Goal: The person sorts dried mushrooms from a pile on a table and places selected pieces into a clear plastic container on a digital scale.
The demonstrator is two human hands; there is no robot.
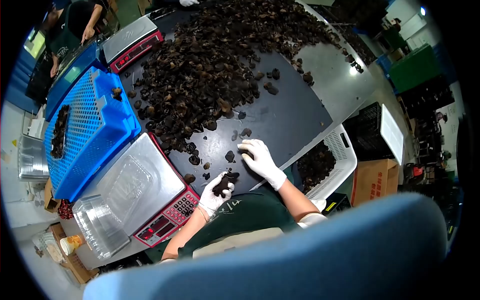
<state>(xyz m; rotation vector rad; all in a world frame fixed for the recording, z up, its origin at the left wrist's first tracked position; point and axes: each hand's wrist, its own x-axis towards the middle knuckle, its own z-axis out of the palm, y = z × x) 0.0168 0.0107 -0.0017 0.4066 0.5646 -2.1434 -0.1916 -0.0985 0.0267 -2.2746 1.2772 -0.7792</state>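
Note:
My left hand, in a white glove, is closed around a few dark wood ear mushrooms near the table's front edge. To its right, my right hand, also gloved in white, hovers over or rests on the dark tabletop; its fingers are stretched out and apart, and nothing shows in them. A loose wood ear piece lies just left of that hand, with smaller pieces scattered around. Beyond both hands spreads a large pile of wood ear mushrooms.
A red scale with a clear plastic tray on its plate stands at left, beside stacked clear trays. Behind it are a blue basket and a second scale. A white crate of mushrooms sits right. A co-worker stands far left.

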